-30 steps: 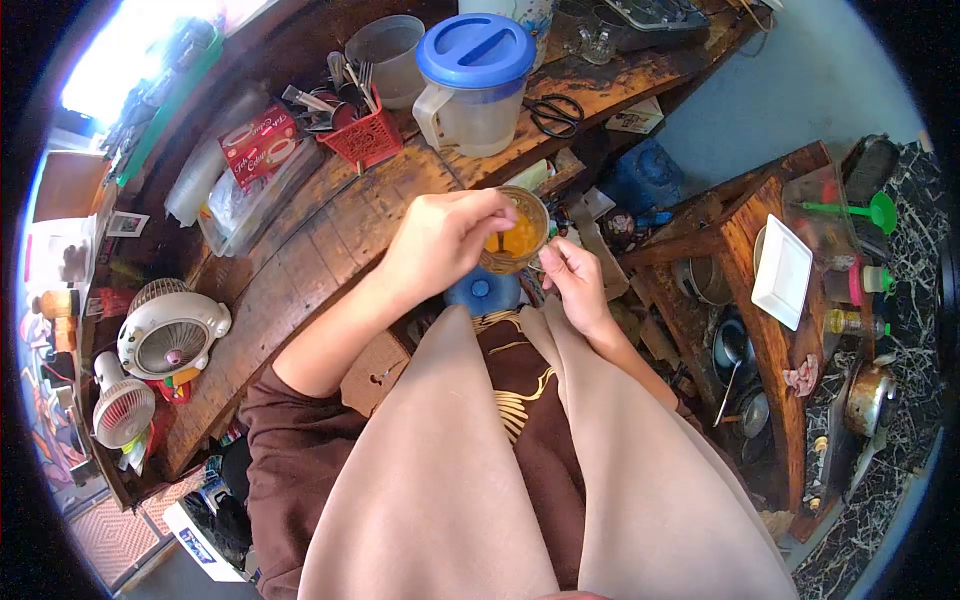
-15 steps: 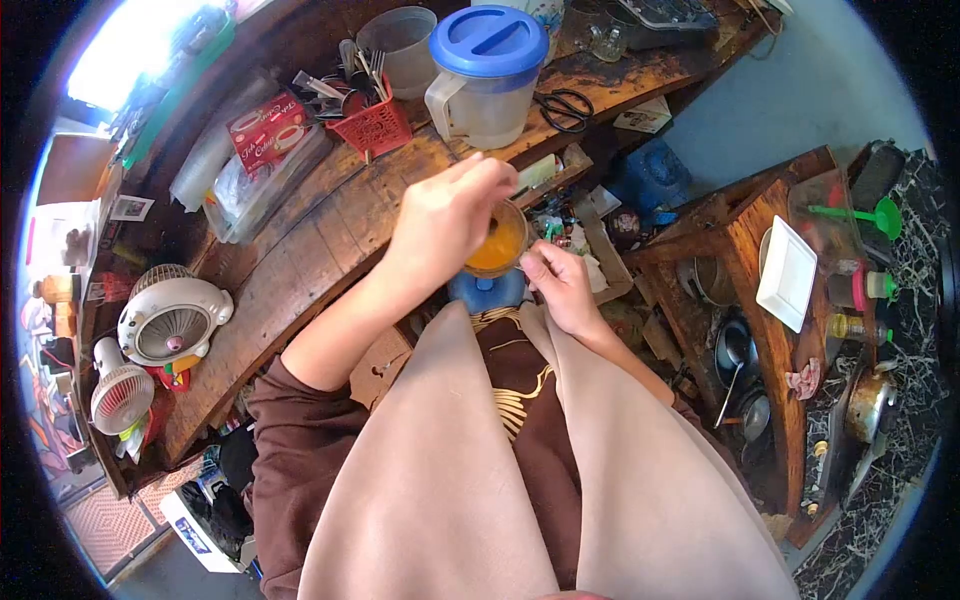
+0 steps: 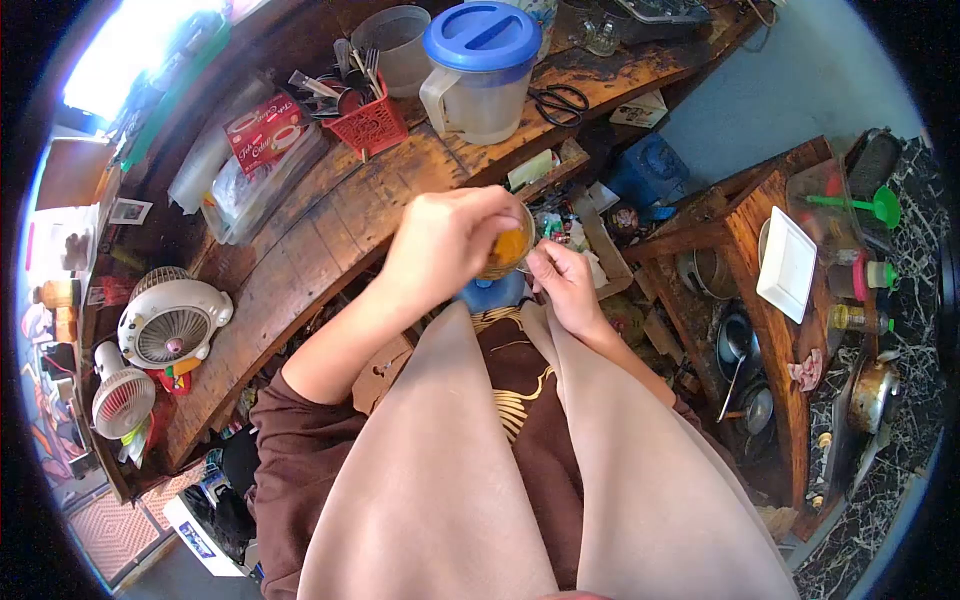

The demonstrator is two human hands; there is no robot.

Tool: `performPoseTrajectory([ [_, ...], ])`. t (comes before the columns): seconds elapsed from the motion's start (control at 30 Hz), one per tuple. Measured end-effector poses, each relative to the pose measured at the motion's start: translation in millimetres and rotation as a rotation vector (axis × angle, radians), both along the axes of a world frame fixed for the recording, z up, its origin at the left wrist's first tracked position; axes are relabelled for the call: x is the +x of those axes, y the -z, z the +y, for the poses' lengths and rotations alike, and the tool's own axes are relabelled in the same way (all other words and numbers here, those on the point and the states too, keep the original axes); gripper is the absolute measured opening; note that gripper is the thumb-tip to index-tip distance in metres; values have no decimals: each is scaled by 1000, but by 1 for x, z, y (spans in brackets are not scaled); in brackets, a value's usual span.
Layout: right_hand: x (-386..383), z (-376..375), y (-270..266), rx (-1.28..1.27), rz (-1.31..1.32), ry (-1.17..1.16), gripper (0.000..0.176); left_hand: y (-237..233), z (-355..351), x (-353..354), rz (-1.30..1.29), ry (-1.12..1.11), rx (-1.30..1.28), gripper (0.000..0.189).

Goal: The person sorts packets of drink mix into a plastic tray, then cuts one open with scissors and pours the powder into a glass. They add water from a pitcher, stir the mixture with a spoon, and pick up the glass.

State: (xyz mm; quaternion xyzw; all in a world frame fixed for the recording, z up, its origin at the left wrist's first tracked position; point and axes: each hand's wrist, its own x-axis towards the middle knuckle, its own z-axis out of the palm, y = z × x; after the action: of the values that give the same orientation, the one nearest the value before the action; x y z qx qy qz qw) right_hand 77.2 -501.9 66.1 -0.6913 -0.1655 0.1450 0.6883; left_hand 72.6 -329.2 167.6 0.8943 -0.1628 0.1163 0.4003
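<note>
A clear glass cup (image 3: 519, 246) of orange liquid is held in front of my chest, near the table edge. My right hand (image 3: 566, 283) pinches the cup's handle at its right side. Above the cup's left rim, my left hand (image 3: 455, 235) is closed, its fingertips bent down over the mouth. Whatever those fingers hold is hidden behind them. My left hand covers part of the cup and its liquid.
On the wooden table (image 3: 330, 225) stand a blue-lidded pitcher (image 3: 480, 100), a red cutlery basket (image 3: 372, 125), black scissors (image 3: 560, 104), a red tea box (image 3: 265, 130) and a white fan (image 3: 173, 318). A wooden shelf (image 3: 765, 270) with pans and a white tray (image 3: 787, 265) is at right.
My left hand has shifted a little right and down over the cup, covering more of the liquid. My right hand keeps its hold on the handle.
</note>
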Motion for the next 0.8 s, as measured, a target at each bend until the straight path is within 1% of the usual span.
performPoseTrajectory([
  [0.03, -1, -1, 0, -10, -7, -6, 37, 6, -6, 1, -49, 18, -57, 8],
  [0.1, -2, -2, 2, -25, -15, -10, 36, 9, -9, 5, -88, -42, -77, 9],
  [0.17, -1, -3, 6, -27, -19, -4, 37, 9, -6, 11, -198, -168, 16, 10],
  [0.2, 0, -5, 5, -28, -20, -3, 37, 7, -1, 11, -214, -191, 63, 10],
  [0.23, 1, -6, 3, -17, -26, 17, 37, 3, -2, 9, -215, -190, 65, 10],
  [0.3, 1, -6, -1, -4, -29, 38, 37, -2, -6, 0, -33, -248, 22, 9],
  [0.37, 0, -7, -6, -13, 11, 26, 38, 0, -14, 1, -73, -154, -79, 10],
  [0.43, 0, -6, -3, -8, -2, 24, 39, 8, -15, 10, -250, -145, -95, 12],
  [0.47, 1, -7, -2, -1, -15, 19, 39, 9, -13, 12, -252, -142, -98, 12],
  [0.53, 3, -8, -4, -2, -31, 40, 39, 8, -7, 14, -275, -193, 100, 10],
  [0.57, 5, -9, -5, 0, -42, 58, 39, 6, -8, 13, -277, -190, 100, 10],
  [0.63, 4, -8, -12, -6, -37, 54, 39, 0, -9, 7, -117, -87, 7, 9],
  [0.67, 3, -8, -14, -15, -30, 46, 38, 2, -11, 9, -110, -29, -45, 10],
  [0.7, 2, -7, -12, -14, -28, 45, 38, 4, -10, 12, -108, -30, -44, 10],
  [0.77, 2, -6, -8, -7, -38, 21, 38, 7, -10, 21, -282, -80, -70, 10],
  [0.8, 3, -7, -8, -9, -40, 26, 38, 9, -7, 24, -304, -125, 15, 10],
])
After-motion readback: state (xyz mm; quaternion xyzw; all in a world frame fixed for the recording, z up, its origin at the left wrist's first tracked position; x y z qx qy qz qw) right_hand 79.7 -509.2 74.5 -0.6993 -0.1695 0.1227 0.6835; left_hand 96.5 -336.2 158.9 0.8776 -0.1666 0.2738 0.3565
